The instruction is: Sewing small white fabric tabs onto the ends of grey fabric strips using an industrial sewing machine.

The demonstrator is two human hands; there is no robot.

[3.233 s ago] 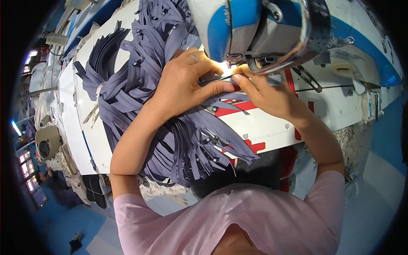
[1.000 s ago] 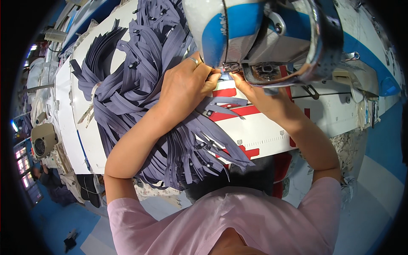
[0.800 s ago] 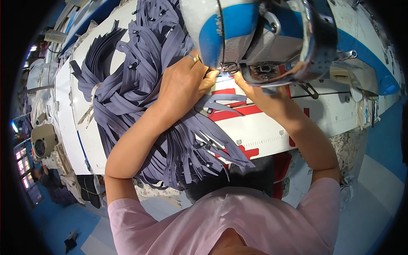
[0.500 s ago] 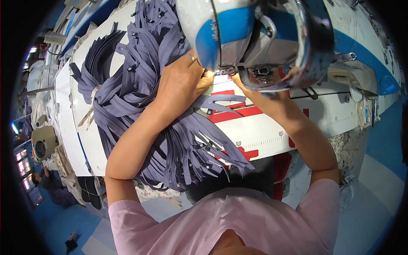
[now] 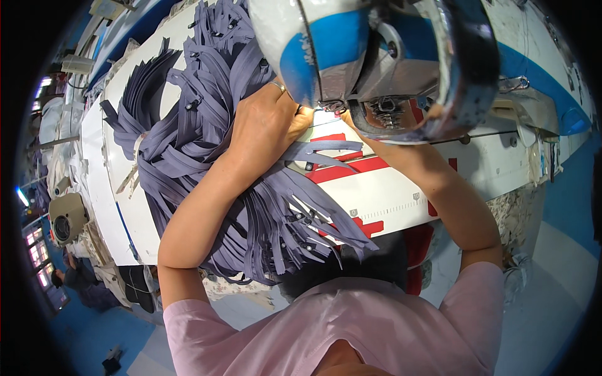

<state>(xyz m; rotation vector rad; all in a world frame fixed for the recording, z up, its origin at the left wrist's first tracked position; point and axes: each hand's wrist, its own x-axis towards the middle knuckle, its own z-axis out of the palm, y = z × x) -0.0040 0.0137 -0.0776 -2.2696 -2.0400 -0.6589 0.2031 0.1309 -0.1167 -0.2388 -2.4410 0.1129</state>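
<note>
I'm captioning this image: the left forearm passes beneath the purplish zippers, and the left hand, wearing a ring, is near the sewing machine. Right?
Not beneath: in the head view, the left forearm passes over the purplish zippers. The left hand, wearing a ring, is indeed near the sewing machine.

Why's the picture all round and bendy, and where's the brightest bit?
Head view: the fisheye lens bends the edges of the white table and leaves black corners; head view again: the brightest glow is just under the sewing machine, beside the left hand, while the zippers sit in softer light.
</note>
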